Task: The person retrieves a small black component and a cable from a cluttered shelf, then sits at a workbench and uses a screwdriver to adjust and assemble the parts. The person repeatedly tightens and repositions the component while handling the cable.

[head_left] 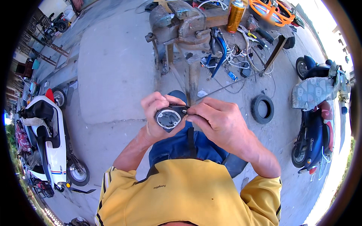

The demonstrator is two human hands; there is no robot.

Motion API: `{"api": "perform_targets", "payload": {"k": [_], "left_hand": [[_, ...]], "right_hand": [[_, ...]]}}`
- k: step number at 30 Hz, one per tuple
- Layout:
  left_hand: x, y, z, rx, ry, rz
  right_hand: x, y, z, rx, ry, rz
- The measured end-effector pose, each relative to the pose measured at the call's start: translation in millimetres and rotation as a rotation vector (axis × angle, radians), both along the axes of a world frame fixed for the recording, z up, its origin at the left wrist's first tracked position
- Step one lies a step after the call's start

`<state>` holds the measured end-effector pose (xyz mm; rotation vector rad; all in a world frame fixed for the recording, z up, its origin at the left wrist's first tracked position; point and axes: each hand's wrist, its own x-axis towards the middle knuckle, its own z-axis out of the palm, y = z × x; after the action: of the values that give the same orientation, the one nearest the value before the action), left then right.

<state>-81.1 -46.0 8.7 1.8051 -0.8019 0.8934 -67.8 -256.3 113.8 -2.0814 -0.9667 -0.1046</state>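
A round black housing [168, 127] with a silver rim is held up in front of my yellow shirt. My left hand [152, 106] is closed around its left side and top, fingers curled over the upper edge. My right hand [222, 119] pinches at the housing's right end, thumb and forefinger pressed together beside a small shiny metal bit [184, 111]. Whatever lies between those fingertips is mostly hidden, and I cannot make it out.
Ahead stands a heavy bench vise [184, 24]. Right of it are a gold spray can [235, 17], blue-handled pliers [220, 52], tangled wires and an orange wheel [271, 13]. A small tire [262, 109] lies right. Scooters stand left [41, 137] and right [313, 139].
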Motion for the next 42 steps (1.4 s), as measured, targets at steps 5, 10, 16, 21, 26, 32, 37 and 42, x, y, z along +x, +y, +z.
{"api": "perform_targets", "payload": {"k": [5,10,16,21,26,32,37,42], "left_hand": [[-1.5,-4.1,8.0,0.106,-0.098,0.061],[3.2,-0.1,6.6,0.152,-0.16,0.091],[1.3,4.7,8.9,0.193,-0.186,0.054],[4.3,1.5,7.1,0.197,-0.241,0.064],[4.3,4.7,14.5,0.252,-0.199,-0.025],[8.3,0.4,0.4,0.146,-0.195,-0.072],[6.6,3.5,3.0,0.257,-0.178,-0.102],[3.1,-1.9,12.1,0.286,-0.2,-0.129]], "right_hand": [[-6.8,1.0,-7.5,-0.076,-0.028,-0.031],[-17.4,0.7,-25.4,-0.205,-0.325,-0.1],[-17.4,4.6,-29.8,-0.182,-0.429,-0.05],[-15.6,5.3,-28.9,-0.293,-0.551,-0.072],[-16.2,6.0,-37.3,-0.292,-0.36,-0.13],[-17.3,6.5,-53.6,-0.219,-0.093,-0.192],[-13.4,-4.7,-47.3,-0.258,-0.471,-0.111],[-20.6,-3.6,-52.0,-0.225,-0.473,-0.147]]}}
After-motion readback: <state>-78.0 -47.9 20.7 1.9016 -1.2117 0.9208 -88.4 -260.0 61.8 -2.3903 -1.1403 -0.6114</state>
